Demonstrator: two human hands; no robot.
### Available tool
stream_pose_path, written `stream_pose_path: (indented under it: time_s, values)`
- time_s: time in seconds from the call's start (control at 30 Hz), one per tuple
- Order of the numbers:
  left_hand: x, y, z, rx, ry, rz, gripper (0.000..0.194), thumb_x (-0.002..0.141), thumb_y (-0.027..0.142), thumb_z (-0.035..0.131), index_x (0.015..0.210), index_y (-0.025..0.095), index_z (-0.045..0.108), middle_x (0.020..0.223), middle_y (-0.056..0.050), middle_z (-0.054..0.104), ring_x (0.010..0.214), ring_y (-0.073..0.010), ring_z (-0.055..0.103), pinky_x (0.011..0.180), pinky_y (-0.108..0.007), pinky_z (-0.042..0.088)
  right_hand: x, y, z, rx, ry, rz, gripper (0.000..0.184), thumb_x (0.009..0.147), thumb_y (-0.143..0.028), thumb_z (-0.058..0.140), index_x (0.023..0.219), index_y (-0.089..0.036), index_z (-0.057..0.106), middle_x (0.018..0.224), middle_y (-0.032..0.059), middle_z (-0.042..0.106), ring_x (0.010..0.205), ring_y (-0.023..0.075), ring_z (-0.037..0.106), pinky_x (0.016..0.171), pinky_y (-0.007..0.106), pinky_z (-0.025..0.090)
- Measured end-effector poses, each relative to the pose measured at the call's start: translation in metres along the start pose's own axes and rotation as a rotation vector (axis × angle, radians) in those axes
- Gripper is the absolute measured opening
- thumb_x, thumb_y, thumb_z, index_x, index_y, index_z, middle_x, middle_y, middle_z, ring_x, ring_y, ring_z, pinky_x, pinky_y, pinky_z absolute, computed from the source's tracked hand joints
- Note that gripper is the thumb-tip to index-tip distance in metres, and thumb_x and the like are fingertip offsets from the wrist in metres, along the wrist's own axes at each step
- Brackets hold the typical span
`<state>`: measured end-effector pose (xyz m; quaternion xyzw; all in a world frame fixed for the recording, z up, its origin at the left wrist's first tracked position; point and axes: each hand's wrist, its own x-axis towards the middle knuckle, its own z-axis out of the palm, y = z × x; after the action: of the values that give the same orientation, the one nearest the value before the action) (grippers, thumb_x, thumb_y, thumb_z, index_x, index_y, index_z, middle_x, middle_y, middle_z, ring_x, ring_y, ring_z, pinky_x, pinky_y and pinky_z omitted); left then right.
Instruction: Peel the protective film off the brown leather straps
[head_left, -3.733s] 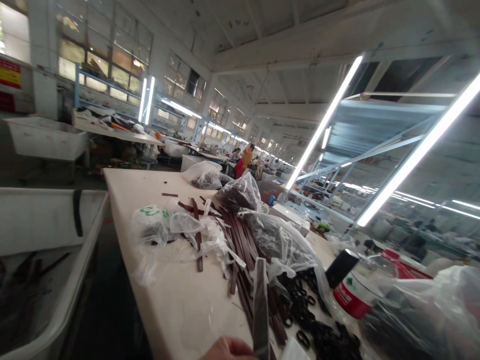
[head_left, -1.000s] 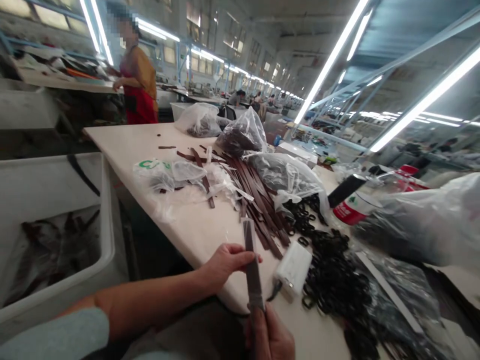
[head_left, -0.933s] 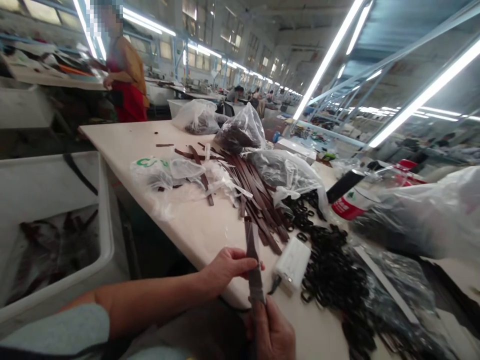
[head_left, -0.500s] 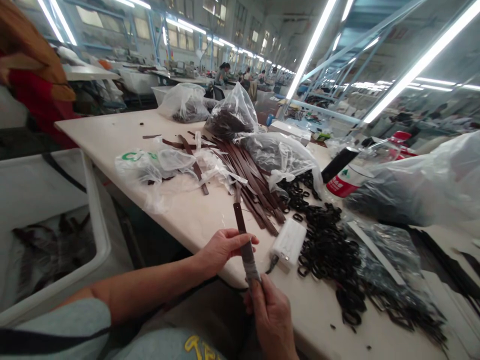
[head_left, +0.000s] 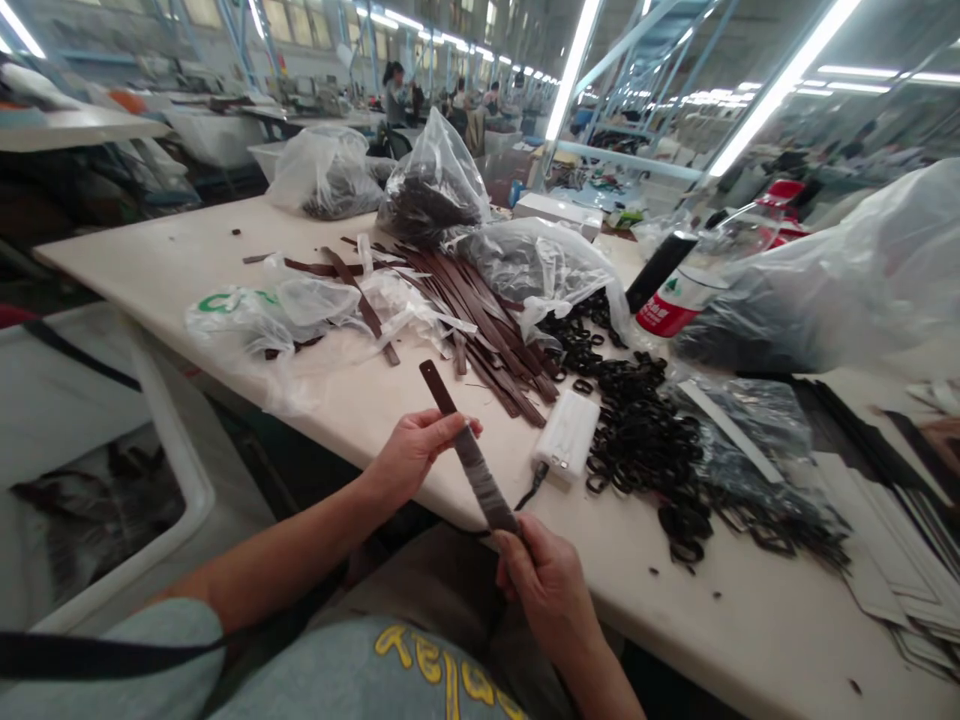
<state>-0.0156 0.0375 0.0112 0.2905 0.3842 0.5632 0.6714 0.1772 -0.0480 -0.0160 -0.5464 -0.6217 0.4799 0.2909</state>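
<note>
A dark brown strap with a small hole near its far end is held slantwise in front of me. Its middle looks wrapped in shiny clear film. My left hand pinches the strap below the holed end, thumb on top. The near end is gripped by my right hand, whose fingers hide that end. Beyond my hands, a pile of brown straps lies on the table. To the right are a white power bank with a black cable and a heap of black loops.
Clear plastic bags with dark contents stand at the back. A crumpled clear bag lies at the left. A red-and-white cup stands at the right, near flat grey strips. A white bin is left of the table.
The holed end of the strap has tilted to the left, and my hands are farther apart along it. More of its film-wrapped middle shows. The camera view has shifted.
</note>
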Motion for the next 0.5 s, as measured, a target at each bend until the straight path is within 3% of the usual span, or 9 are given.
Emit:
stream_pose_path:
  time_s: [0.17,0.3,0.4,0.5]
  values:
    - [0.001,0.001,-0.001,-0.044,0.029,-0.007,0.036,0.059,0.042,0.09,0.073,0.011,0.078,0.075,-0.006,0.075,0.074,-0.0137,0.065,0.079,-0.024,0.05,-0.029,0.019,-0.016,-0.071,-0.024,0.065,0.033,0.095,-0.048,0.047,0.077,-0.022,0.055,0.052,-0.0052,0.054,0.047,0.0131,0.051,0.049,0.023,0.039]
    - [-0.001,-0.004,-0.002,-0.035,0.008,-0.027,0.034,0.062,0.042,0.088,0.074,0.012,0.078,0.076,-0.007,0.075,0.075,-0.0144,0.065,0.08,-0.026,0.05,-0.049,0.032,-0.034,-0.053,-0.151,0.169,0.037,0.097,-0.051,0.042,0.079,-0.022,0.055,0.056,-0.005,0.055,0.05,0.0138,0.052,0.052,0.024,0.041]
    - [-0.008,-0.013,0.003,0.009,-0.051,-0.064,0.032,0.066,0.042,0.085,0.075,0.012,0.078,0.078,-0.007,0.076,0.077,-0.0166,0.066,0.082,-0.028,0.049,-0.047,0.023,-0.038,-0.083,-0.165,0.139,0.036,0.098,-0.05,0.044,0.081,-0.021,0.057,0.068,-0.0025,0.061,0.064,0.0152,0.058,0.062,0.025,0.044]
    - [-0.019,-0.023,0.009,0.121,-0.145,-0.123,0.029,0.072,0.041,0.081,0.078,0.013,0.079,0.079,-0.007,0.076,0.078,-0.0172,0.066,0.082,-0.028,0.048,-0.027,0.0,-0.029,-0.075,-0.14,0.044,0.028,0.097,-0.045,0.049,0.092,-0.021,0.061,0.081,-0.0002,0.066,0.075,0.0169,0.061,0.068,0.026,0.045]
